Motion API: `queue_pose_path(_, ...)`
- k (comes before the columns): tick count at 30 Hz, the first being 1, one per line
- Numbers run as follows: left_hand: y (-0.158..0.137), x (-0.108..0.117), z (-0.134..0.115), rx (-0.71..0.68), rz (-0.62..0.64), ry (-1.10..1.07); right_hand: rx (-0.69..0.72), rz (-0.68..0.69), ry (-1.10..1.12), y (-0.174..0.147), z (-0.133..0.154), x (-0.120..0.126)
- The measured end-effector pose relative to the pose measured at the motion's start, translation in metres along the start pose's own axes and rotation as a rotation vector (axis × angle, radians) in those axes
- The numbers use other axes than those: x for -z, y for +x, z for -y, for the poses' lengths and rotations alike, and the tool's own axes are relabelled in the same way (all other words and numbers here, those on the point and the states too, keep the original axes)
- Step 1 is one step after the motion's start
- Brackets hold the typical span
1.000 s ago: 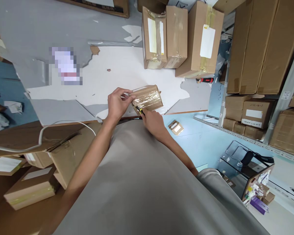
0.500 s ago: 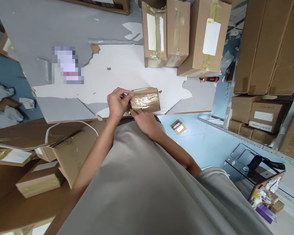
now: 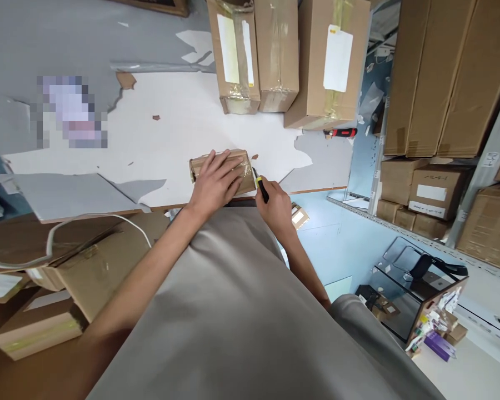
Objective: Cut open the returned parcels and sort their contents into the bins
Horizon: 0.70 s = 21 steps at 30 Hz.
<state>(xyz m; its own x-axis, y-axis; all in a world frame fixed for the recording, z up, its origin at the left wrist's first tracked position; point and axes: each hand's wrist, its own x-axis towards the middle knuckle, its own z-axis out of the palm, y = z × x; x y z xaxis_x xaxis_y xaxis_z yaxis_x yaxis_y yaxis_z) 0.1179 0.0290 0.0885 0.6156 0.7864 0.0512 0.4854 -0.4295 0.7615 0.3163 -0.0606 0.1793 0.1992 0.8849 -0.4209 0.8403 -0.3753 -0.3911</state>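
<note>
A small oblong brown cardboard box wrapped in clear, shiny tape [image 3: 246, 181] is set near the front edge of a counter covered in torn grey and white sheeting [image 3: 175, 144], directly in front of the person. Its top is covered by the left hand [image 3: 215, 186], which is laid flat with the fingers extended and slightly parted; nothing is gripped between them, and the box is only pressed from above. By the right hand [image 3: 275, 203] a slim black-and-yellow cutter with a dark blade [image 3: 261, 189] is held, the fingers being closed around its handle. The blade is pointed away from the body, at the right end of the box; whether the cardboard is touched by it cannot be told. A small brown scrap [image 3: 156, 117] is seen on the white sheeting to the left. Beyond the box, a tall brown carton with two white labels [image 3: 238, 61], a plain taped brown carton [image 3: 277, 55] and a larger brown carton with one white label [image 3: 333, 100] are stood in a row. Just below the larger carton, a red-and-black handled tool [image 3: 345, 133] is placed near the counter's right edge.
</note>
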Motion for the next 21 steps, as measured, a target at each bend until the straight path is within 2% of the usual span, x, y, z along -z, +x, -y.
queue_pose_path(9,-0.006,-0.009,0.012,-0.025,0.049,0.012,-0.126,0.187,-0.155,0.017,0.038,0.011)
queue_pose_path(14,-0.005,-0.014,0.013,-0.026,0.061,0.001,-0.219,0.234,-0.225,0.024,0.064,0.018)
queue_pose_path(17,-0.005,-0.018,0.011,-0.015,0.069,-0.002,-0.280,0.254,-0.255,0.020,0.072,0.019)
queue_pose_path(21,-0.004,-0.021,0.009,-0.011,0.071,-0.009,-0.384,0.338,-0.288,0.000,0.069,0.019)
